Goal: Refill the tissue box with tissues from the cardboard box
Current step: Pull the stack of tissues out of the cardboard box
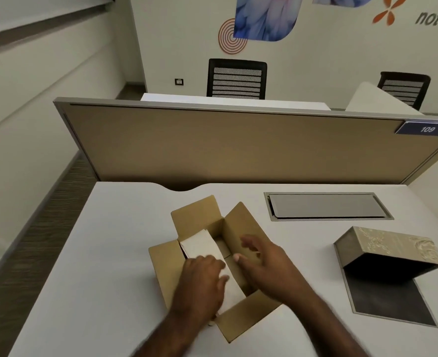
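An open cardboard box (241,228) stands on the white desk, flaps spread outward. A white stack of tissues (200,244) lies inside it along the left side. My left hand (202,282) rests on the near part of the tissues, fingers curled over them. My right hand (267,261) hovers over the box's right half with fingers spread, holding nothing. The tissue box (390,246), taupe with a floral pattern, sits to the right with its cover tipped up off its dark base (390,302); its inside looks dark.
A grey cable hatch (326,206) is set into the desk behind the tissue box. A tan partition (212,148) with a "109" label closes the desk's far edge. Two black chairs stand beyond it. The floor drops away to the left.
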Tool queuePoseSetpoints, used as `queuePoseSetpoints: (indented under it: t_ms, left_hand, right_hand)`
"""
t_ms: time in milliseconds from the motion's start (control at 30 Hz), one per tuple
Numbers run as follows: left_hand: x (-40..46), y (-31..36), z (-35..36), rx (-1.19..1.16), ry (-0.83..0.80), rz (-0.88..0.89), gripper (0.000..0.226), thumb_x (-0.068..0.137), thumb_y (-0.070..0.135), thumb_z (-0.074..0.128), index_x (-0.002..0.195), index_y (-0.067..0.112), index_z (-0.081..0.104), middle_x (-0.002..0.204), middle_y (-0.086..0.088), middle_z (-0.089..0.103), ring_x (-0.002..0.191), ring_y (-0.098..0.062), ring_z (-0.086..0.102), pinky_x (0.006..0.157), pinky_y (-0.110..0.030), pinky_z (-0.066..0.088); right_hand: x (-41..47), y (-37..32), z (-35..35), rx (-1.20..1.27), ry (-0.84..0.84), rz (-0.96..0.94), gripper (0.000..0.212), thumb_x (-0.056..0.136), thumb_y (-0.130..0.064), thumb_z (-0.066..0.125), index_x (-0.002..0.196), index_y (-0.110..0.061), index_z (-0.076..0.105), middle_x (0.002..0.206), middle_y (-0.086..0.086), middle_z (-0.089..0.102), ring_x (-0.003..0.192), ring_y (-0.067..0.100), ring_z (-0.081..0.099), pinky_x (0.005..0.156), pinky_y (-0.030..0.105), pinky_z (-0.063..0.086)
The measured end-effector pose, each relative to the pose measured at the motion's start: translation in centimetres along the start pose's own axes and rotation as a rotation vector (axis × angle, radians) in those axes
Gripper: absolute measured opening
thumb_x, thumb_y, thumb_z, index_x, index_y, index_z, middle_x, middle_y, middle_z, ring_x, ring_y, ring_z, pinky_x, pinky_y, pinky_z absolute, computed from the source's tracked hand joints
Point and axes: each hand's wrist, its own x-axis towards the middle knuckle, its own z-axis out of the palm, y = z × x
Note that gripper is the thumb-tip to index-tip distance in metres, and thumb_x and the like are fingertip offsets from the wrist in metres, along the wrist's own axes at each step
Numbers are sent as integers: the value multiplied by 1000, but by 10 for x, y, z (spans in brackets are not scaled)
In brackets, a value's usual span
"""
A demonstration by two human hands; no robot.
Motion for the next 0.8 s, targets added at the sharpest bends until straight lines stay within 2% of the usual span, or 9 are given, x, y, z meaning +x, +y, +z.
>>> queuePoseSetpoints:
  t_ms: [67, 133, 200, 267, 333, 433, 567, 700, 800]
  left_hand:
    - [-8, 6, 11, 24, -119, -22, 48, 92, 61, 55, 130, 33, 66, 132, 14, 68, 117, -10, 58, 107, -30, 41]
    - [-15, 8, 17, 34, -181, -32, 54, 91, 65, 51, 132, 33, 64, 136, 13, 65, 121, -11, 54, 110, -32, 40]
    - [-20, 7, 21, 76, -223, -42, 62, 91, 69, 44, 137, 31, 57, 145, 10, 58, 130, -14, 50, 118, -37, 31]
    - [-20, 6, 22, 144, -247, -73, 70, 90, 72, 36, 143, 28, 52, 151, 5, 53, 139, -17, 44, 127, -43, 14]
    - [-18, 6, 20, 182, -252, -109, 77, 89, 74, 32, 143, 24, 54, 151, 2, 55, 142, -18, 43, 128, -46, 0]
    - [-18, 5, 18, 197, -286, -111, 80, 90, 74, 27, 143, 21, 56, 153, 1, 54, 147, -18, 39, 124, -47, -15]
    - [-17, 4, 17, 189, -319, -91, 79, 91, 72, 27, 145, 21, 54, 156, 1, 50, 150, -16, 34, 120, -45, -21]
    - [-21, 4, 15, 172, -307, -67, 78, 92, 69, 23, 144, 21, 55, 154, 3, 54, 147, -13, 37, 117, -43, -27]
    - [-20, 2, 11, 142, -316, -58, 76, 94, 68, 23, 146, 22, 52, 155, 4, 52, 147, -11, 38, 122, -45, -23]
  right_hand:
    - [23, -12, 2, 40, -112, 36, 38, 105, -51, 64, 135, -28, 62, 129, -11, 65, 121, 17, 64, 101, 39, 57]
    - [43, -15, 12, 46, -181, 67, 33, 104, -51, 64, 112, -19, 67, 110, 0, 71, 103, 20, 67, 92, 43, 57]
    - [58, -11, 27, 46, -249, 129, 35, 103, -51, 66, 101, -16, 66, 98, 2, 68, 91, 19, 64, 81, 35, 51]
    - [67, -5, 45, 53, -339, 222, 39, 102, -52, 68, 120, -17, 67, 113, 0, 68, 99, 17, 63, 85, 32, 52]
    - [73, 2, 61, 10, -383, 276, 56, 100, -54, 70, 137, -12, 63, 131, 5, 68, 106, 19, 64, 86, 29, 55]
    - [79, 11, 74, -3, -390, 369, 60, 95, -61, 73, 130, -13, 67, 126, 5, 68, 104, 20, 65, 73, 23, 51]
    - [85, 18, 82, 103, -368, 489, 72, 85, -63, 83, 136, -15, 67, 135, 5, 68, 116, 26, 66, 94, 35, 60]
    - [89, 16, 88, 126, -383, 510, 72, 84, -59, 85, 137, -14, 66, 132, 5, 67, 112, 24, 63, 90, 35, 55]
    - [92, 16, 89, 194, -412, 565, 69, 80, -56, 89, 132, -16, 67, 126, 3, 70, 109, 24, 67, 97, 39, 58]
